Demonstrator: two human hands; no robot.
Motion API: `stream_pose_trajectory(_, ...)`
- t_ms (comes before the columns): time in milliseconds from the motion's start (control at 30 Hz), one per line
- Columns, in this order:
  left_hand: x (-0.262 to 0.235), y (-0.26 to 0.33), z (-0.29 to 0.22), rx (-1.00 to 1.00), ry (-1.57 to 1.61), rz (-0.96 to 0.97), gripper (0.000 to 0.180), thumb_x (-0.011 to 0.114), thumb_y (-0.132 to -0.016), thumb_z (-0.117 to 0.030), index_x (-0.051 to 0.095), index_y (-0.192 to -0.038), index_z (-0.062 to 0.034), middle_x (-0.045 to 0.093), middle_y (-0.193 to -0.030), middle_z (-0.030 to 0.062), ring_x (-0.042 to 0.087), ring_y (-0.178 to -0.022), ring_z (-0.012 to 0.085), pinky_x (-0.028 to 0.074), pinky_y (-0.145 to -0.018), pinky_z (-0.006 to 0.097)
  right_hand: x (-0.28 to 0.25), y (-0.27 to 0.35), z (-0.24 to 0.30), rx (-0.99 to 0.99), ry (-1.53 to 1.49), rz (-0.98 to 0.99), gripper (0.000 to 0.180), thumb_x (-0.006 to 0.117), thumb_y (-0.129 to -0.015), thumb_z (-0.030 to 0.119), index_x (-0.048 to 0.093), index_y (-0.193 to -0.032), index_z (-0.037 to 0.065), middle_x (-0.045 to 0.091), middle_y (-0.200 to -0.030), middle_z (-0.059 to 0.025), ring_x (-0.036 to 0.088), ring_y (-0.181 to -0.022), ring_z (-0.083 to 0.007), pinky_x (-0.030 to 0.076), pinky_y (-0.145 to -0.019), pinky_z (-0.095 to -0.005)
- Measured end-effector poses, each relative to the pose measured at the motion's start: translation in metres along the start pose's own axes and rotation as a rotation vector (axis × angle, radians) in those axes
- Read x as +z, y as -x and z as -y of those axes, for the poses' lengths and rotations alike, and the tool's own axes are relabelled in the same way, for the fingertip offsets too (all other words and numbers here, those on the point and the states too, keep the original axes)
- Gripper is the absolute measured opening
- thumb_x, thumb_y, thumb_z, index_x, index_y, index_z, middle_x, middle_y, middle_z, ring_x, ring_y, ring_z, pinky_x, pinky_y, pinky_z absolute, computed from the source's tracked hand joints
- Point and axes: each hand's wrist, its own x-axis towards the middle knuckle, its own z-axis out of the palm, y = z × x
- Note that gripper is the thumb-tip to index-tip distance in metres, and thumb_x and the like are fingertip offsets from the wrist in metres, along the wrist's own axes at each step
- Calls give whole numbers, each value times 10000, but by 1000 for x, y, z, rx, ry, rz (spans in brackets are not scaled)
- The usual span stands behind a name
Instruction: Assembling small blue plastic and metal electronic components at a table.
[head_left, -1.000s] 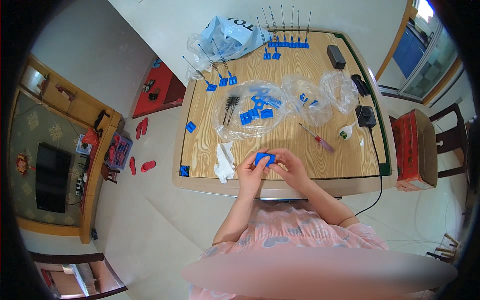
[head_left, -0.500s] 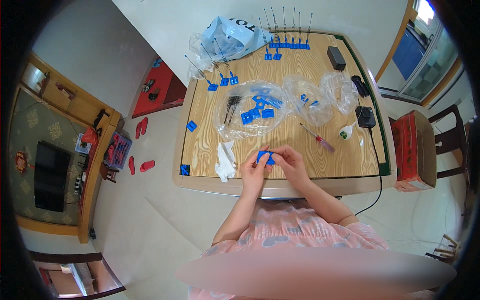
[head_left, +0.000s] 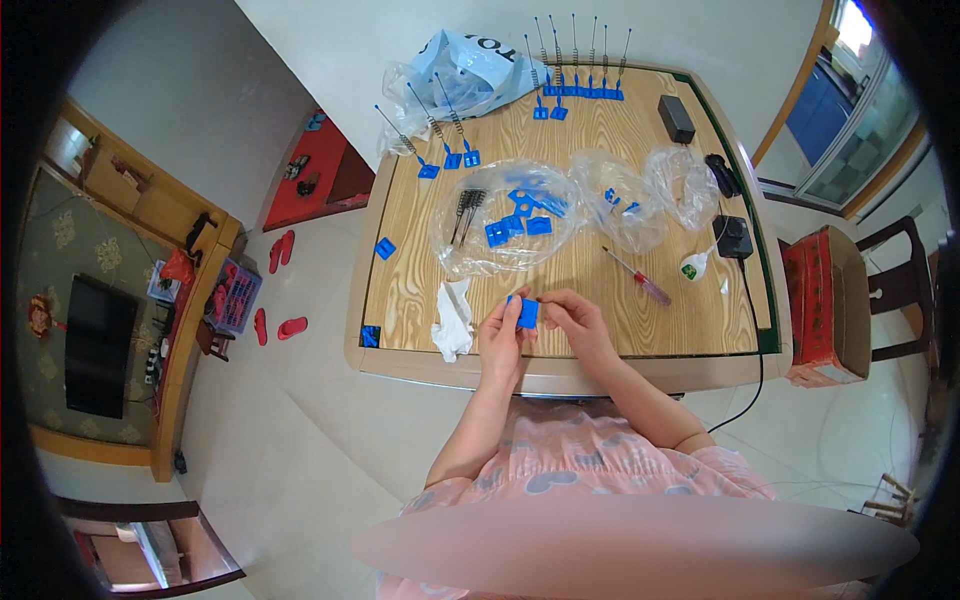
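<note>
Near the front edge of the table, my left hand (head_left: 500, 335) grips a small square blue plastic piece (head_left: 528, 314) between thumb and fingers. Just right of it, my right hand (head_left: 577, 322) is closed in a pinch, its fingertips close to the piece's right side; what they hold, if anything, is too small to make out. Beyond the hands, a clear plastic bag (head_left: 453, 262) lies spread with blue plastic parts (head_left: 514, 228) and several dark springs (head_left: 467, 212) on it. To the right rests a screwdriver (head_left: 640, 278) with a red handle.
At the far edge stand several blue bases with upright spring rods (head_left: 580, 88); more rods (head_left: 452, 158) stand at left. A crumpled white cloth (head_left: 453, 322) lies left of my hands. Further right are clear bags (head_left: 680, 190), a black box (head_left: 676, 119) and a corded black device (head_left: 733, 237).
My right hand has drawn slightly away from the blue piece, which both hands held before. The piece is now turned more upright in my left hand.
</note>
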Motion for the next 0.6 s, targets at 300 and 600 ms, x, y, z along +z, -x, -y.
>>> stream_pose_trajectory(300,-1,-1,14,-35,20,21,409,402,-970,-299,492,-1231,3,574,-854,29,516,-698,73,425,-612,208,0,-2,-23,5,-11,100,163,585,-856,54,600,-1010,3,554,-935,-33,559,-808,-93,457,-677,-232)
stream_pose_trajectory(600,-2,-3,19,67,-60,137,496,322,-984,-339,369,-1342,3,411,-1342,134,373,-1240,197,276,-1037,309,10,-2,-12,-134,103,28,235,643,-796,35,598,-1027,25,542,-936,-41,579,-865,-119,470,-749,-246)
